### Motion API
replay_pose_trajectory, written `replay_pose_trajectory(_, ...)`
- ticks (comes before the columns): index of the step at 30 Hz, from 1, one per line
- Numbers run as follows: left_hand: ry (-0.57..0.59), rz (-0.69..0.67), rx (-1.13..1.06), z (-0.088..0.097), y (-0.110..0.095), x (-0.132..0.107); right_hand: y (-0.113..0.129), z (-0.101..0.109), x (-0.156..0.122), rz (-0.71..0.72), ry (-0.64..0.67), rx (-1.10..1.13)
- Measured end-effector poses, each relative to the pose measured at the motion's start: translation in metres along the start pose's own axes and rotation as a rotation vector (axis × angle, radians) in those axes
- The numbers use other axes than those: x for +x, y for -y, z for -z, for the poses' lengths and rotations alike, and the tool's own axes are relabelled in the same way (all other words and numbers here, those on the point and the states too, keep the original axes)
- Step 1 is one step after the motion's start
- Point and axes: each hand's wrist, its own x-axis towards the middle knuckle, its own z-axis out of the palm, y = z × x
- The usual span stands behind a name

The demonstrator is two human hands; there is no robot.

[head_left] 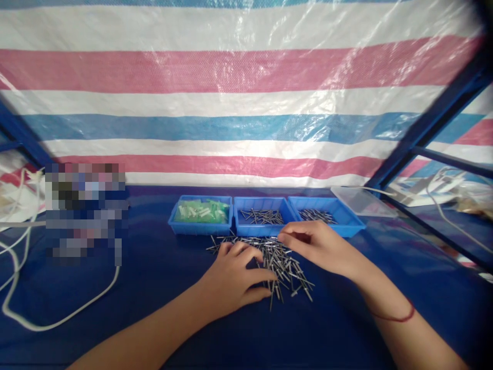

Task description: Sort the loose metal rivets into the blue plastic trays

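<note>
A loose pile of thin metal rivets [283, 264] lies on the dark blue table in front of the bins. My left hand [241, 275] rests palm down at the pile's left side, its fingers spread and slightly bent over the rivets. At the pile's upper right, my right hand [314, 244] has its thumb and fingertips pressed together in a pinch. Whatever sits between those fingertips is too small to make out. Behind the pile, a middle blue bin [250, 228] and a right blue bin [352, 226] both contain similar rivets.
A left blue bin [185, 228] holds a green bag with pale pieces. Behind the right bin lies a clear plastic lid [360, 200]. White cables [77, 319] curl at the left, near a blurred-out patch. Blue metal posts [423, 131] and a striped sheet [231, 72] enclose the table.
</note>
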Motion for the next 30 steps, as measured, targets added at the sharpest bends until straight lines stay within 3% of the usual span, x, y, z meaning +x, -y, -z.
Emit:
replay_pose_trajectory(14,-0.055,0.171,0.092,-0.001,0.002,0.006,0.004,-0.020,0.006,0.081,0.067,-0.138)
replay_pose_trajectory(22,-0.043,0.215,0.176,0.000,0.000,0.007,0.006,-0.023,0.006,0.091,0.072,-0.183)
replay_pose_trajectory(30,-0.045,0.246,0.119,0.002,0.002,0.005,0.002,-0.025,0.007,0.116,0.062,-0.187)
